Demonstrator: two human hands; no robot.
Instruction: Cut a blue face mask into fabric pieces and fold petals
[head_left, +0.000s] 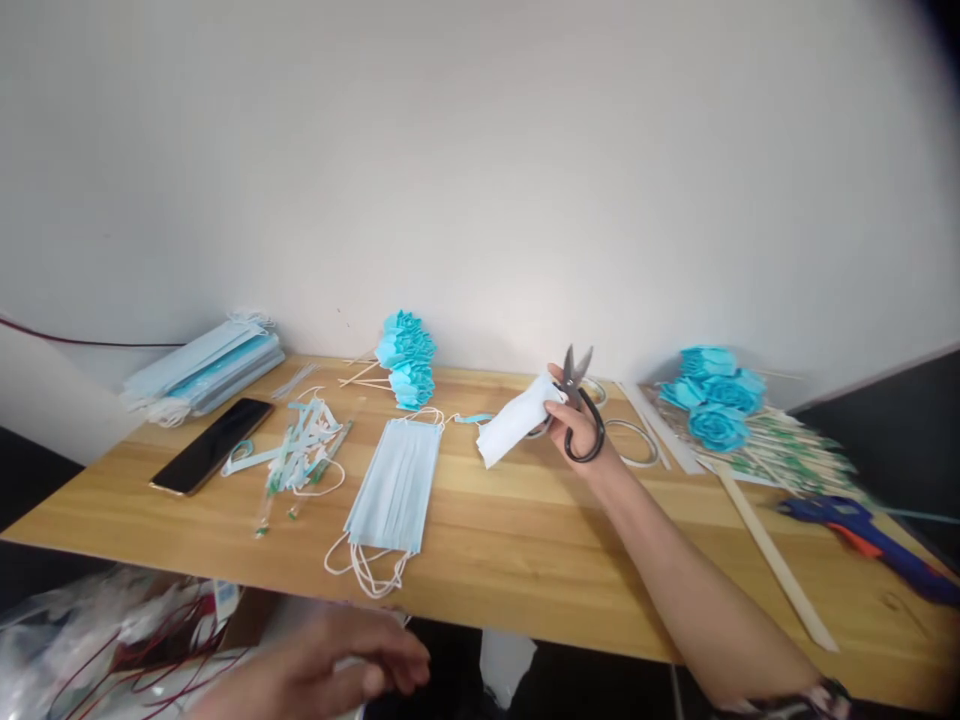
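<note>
Right hand carries two things: black-handled metal scissors and a pale, flat rectangular piece of soft mask fabric, both above the wooden worktop. To handle it well: pinch fabric near its end, keep it flat, keep blades off it and off the fingers. Blades stand up, slightly parted, toward the wall. Right forearm reaches diagonally in from lower right. Left hand waits low before the front edge, fingers loosely curled, thumb apart, nothing visible in it.
</note>
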